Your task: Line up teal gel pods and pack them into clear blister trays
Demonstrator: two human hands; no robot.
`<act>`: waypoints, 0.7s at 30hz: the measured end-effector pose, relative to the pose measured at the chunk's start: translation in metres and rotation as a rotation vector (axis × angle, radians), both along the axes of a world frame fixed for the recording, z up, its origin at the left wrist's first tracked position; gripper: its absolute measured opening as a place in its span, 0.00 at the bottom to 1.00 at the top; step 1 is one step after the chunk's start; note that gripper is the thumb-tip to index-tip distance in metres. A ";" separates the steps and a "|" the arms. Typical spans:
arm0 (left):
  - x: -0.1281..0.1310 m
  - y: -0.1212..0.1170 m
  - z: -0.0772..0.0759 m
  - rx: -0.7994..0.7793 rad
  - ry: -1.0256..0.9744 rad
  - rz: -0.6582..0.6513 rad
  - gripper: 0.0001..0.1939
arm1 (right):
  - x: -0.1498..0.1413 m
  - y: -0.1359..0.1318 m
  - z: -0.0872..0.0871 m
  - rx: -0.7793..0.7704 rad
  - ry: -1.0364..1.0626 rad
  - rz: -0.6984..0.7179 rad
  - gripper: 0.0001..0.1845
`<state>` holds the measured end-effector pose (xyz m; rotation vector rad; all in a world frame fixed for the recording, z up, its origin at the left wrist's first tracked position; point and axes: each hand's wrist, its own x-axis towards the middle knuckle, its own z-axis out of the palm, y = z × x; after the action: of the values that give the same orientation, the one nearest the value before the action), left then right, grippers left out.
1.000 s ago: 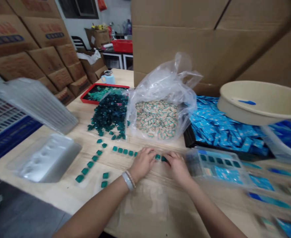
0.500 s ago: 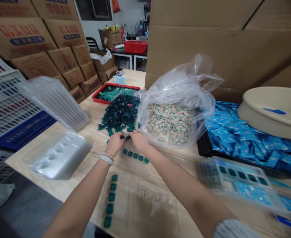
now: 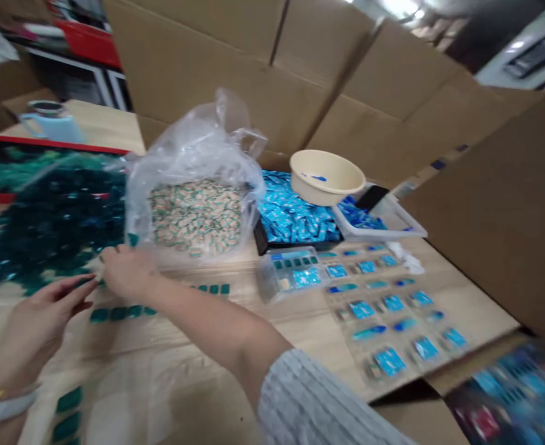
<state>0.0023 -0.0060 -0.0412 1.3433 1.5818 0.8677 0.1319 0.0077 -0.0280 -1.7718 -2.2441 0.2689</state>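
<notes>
My left hand [image 3: 42, 324], with bangles at the wrist, is at the front edge of a heap of dark green glossy squares [image 3: 68, 216]. Its thumb and fingertips come together; what lies between them is too blurred to name. Close beside it, my right hand [image 3: 126, 272] has curled fingers at the heap's right edge, their contents hidden. Below the hands runs a row of green squares [image 3: 119, 314]. More squares [image 3: 214, 289] show beyond my right forearm, and others [image 3: 68, 405] form a line at the lower left.
Behind my right hand stands a clear bag [image 3: 193, 148] of small beige-and-green pieces [image 3: 198, 216]. Further right are blue packets [image 3: 295, 213], a cream basin [image 3: 325, 185], a filled clear case [image 3: 295, 275] and rows of filled clear trays [image 3: 356, 337]. Cardboard [image 3: 207, 55] walls the back.
The view has swung right, so the table's right side with its filled trays shows. Both hands stay by the green heap, a little farther apart.
</notes>
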 end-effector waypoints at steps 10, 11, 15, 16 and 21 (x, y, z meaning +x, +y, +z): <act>0.079 -0.056 0.029 -0.364 -0.516 -0.085 0.13 | 0.054 -0.102 0.010 0.095 0.432 -0.202 0.05; 0.085 -0.063 0.029 -0.369 -0.506 -0.109 0.14 | 0.063 -0.111 0.010 0.068 0.499 -0.218 0.05; 0.100 -0.086 0.026 -0.411 -0.415 -0.267 0.15 | 0.091 -0.142 0.001 -0.079 0.809 -0.303 0.03; 0.103 -0.091 0.025 -0.402 -0.381 -0.299 0.15 | 0.096 -0.149 -0.002 -0.119 0.891 -0.323 0.03; 0.113 -0.118 0.025 -0.206 -0.183 -0.456 0.17 | 0.111 -0.178 -0.005 -0.287 1.213 -0.377 0.08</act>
<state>0.1154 -0.1244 -0.0160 1.3576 1.1261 0.5147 0.2431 -0.1705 -0.0329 -1.4346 -1.0257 1.2174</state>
